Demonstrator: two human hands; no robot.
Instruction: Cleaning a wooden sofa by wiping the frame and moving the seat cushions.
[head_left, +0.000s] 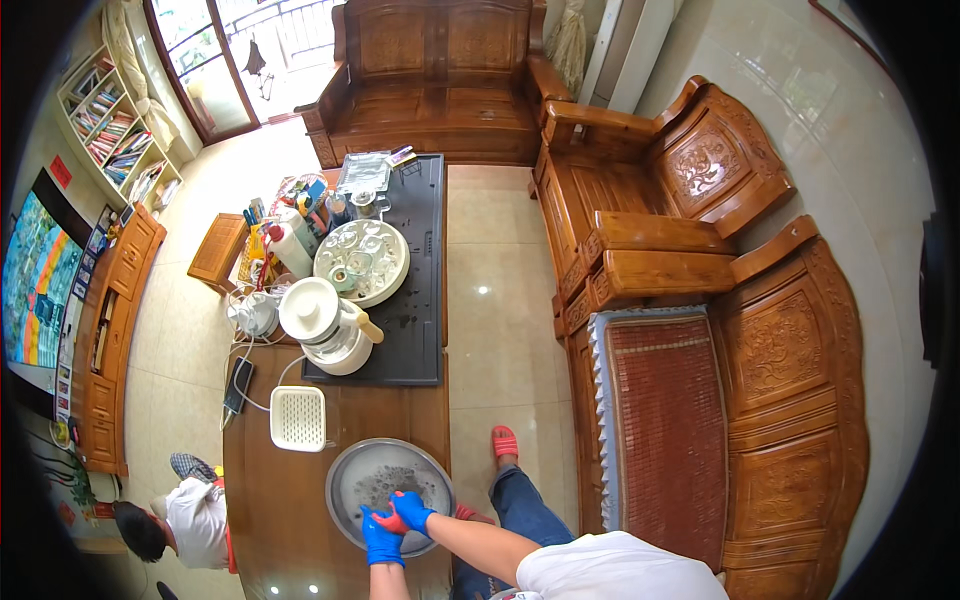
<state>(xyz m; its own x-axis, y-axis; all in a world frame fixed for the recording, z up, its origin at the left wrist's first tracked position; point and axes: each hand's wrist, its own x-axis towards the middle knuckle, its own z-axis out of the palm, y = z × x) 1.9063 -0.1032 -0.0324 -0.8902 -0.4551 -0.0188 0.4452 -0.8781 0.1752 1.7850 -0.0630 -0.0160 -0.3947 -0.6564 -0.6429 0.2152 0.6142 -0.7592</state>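
Observation:
A round metal basin with cloudy, sudsy water and dark specks or bubbles stands on the wooden table near its right edge. Both of my hands wear blue gloves and meet over the near part of the basin. My left hand is lower in the view, at the basin's near rim; my right hand lies against it from the upper right. Between them shows a coral-red patch; whether it is a held thing or part of a glove cannot be told. My fingers partly hide each other.
A white perforated tray lies beyond the basin. Further off, an electric kettle and a round tray of glassware stand on a black tea tray. A power strip lies at left. Another person is beside the table's left edge.

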